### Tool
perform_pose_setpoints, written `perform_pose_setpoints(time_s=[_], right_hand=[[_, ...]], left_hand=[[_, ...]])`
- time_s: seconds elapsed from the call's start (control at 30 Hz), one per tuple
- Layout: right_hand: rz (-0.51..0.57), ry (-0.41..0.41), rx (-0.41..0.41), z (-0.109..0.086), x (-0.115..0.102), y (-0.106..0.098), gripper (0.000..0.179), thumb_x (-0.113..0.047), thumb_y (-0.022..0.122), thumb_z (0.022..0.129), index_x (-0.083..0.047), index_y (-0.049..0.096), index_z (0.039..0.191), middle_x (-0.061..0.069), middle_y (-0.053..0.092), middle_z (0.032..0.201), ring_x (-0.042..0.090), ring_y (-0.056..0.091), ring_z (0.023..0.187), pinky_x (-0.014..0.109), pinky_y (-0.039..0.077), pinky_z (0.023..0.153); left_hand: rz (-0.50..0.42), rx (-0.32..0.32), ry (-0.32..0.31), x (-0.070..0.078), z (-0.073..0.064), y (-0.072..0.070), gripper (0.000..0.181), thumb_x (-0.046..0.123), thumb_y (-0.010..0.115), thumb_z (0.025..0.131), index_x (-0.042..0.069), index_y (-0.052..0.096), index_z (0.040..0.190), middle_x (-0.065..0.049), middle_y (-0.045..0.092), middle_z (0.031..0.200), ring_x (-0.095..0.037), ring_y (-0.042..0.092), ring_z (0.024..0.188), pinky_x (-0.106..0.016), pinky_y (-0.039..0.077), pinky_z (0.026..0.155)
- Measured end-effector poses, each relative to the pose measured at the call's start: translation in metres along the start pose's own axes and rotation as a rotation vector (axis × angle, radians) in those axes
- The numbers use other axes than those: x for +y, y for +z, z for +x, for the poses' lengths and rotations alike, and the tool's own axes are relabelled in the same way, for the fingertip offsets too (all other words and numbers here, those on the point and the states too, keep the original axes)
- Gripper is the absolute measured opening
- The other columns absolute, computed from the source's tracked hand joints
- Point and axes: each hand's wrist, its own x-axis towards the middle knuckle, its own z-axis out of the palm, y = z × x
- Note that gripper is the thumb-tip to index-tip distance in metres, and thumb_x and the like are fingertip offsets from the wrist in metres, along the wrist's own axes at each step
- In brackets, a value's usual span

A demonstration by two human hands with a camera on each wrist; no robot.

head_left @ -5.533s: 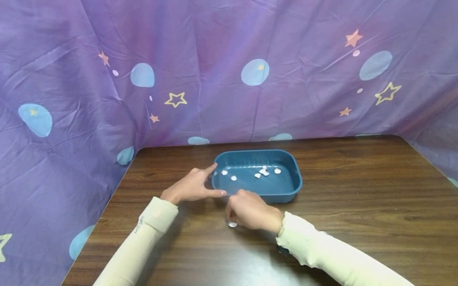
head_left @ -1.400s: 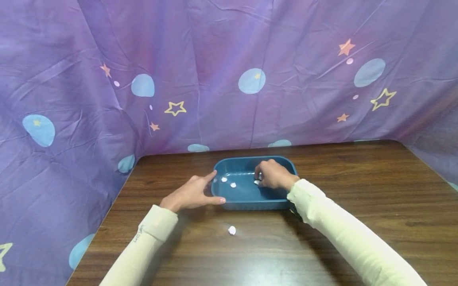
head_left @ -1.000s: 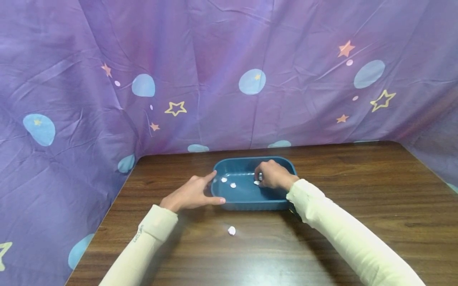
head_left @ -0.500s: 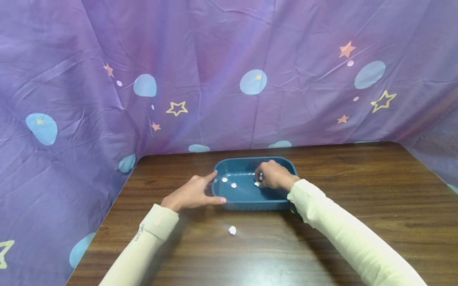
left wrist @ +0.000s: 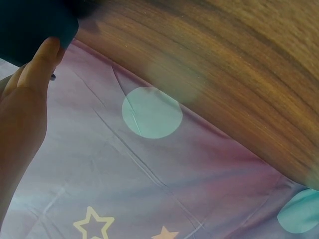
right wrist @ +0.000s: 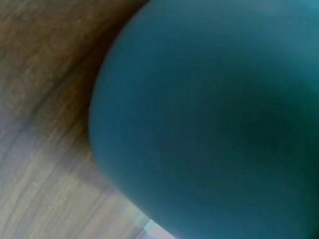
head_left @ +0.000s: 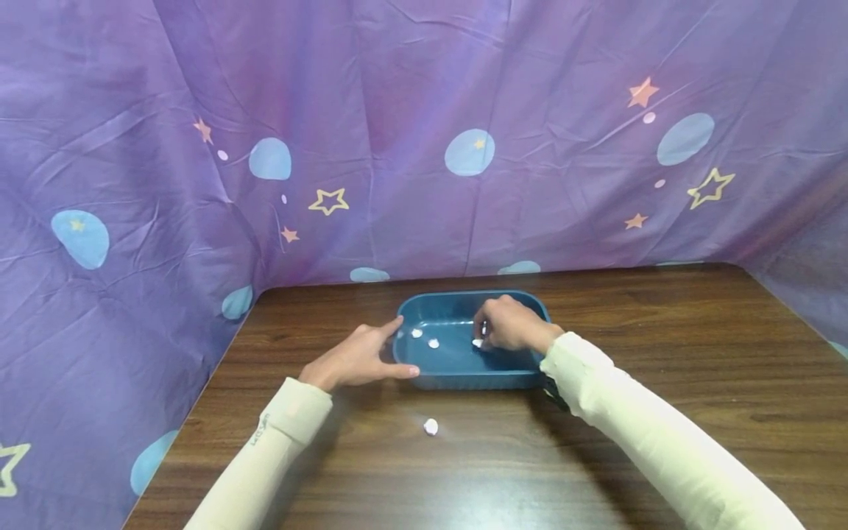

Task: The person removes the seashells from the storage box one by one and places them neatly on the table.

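Four white pieces point(head_left: 433, 344) show: two lie in one blue tray point(head_left: 473, 380), toward its left end; one is at your right hand's point(head_left: 513, 324) curled fingertips inside it; one sits on the table point(head_left: 669, 361) in front. Whether you pinch that piece, I cannot tell. Your left hand point(head_left: 361, 358), thumb and fingers spread, touches the tray's left end. Your left sleeve point(head_left: 294, 412) bears unreadable dark writing point(head_left: 260, 430).

Plastic, wood grain and cloth
Basin point(head_left: 477, 381) smooth, lightly shiny plastic; table point(head_left: 662, 353) glossy, wood-grained; backdrop point(head_left: 563, 191) creased, faintly shiny cloth; sleeves point(head_left: 662, 427) matt cloth
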Motion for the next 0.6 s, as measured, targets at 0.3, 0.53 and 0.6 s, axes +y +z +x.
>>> perform_pose_setpoints(time_s=[0.3, 0.53, 0.6], right_hand=[[0.032, -0.091, 0.060, -0.013, -0.003, -0.006, 0.011, -0.007, 0.084, 0.074, -0.015, 0.077, 0.078, -0.003, 0.076, 0.075, 0.007, 0.067, 0.071, 0.029, 0.059, 0.069], [0.072, -0.137, 0.083, -0.024, -0.007, -0.012, 0.012, -0.010, 0.085, 0.074, -0.016, 0.079, 0.082, -0.006, 0.077, 0.076, 0.005, 0.069, 0.072, 0.029, 0.059, 0.073], [0.085, -0.149, 0.087, -0.027, -0.008, -0.015, 0.013, -0.010, 0.085, 0.074, -0.017, 0.079, 0.083, -0.006, 0.078, 0.077, 0.005, 0.070, 0.072, 0.029, 0.059, 0.074]], left_hand=[[-0.004, 0.000, -0.004, 0.000, 0.000, 0.000, 0.106, 0.063, 0.073, 0.081, 0.006, 0.030, 0.158, -0.021, 0.052, 0.149, -0.029, 0.055, 0.135, -0.046, 0.045, 0.115], [-0.001, 0.005, -0.006, 0.000, 0.000, 0.001, 0.105, 0.063, 0.073, 0.081, 0.007, 0.030, 0.158, -0.019, 0.054, 0.148, -0.029, 0.055, 0.135, -0.045, 0.045, 0.115], [-0.002, 0.006, -0.008, 0.000, 0.000, 0.001, 0.105, 0.063, 0.073, 0.081, 0.007, 0.030, 0.158, -0.019, 0.054, 0.148, -0.029, 0.055, 0.135, -0.045, 0.045, 0.115]])
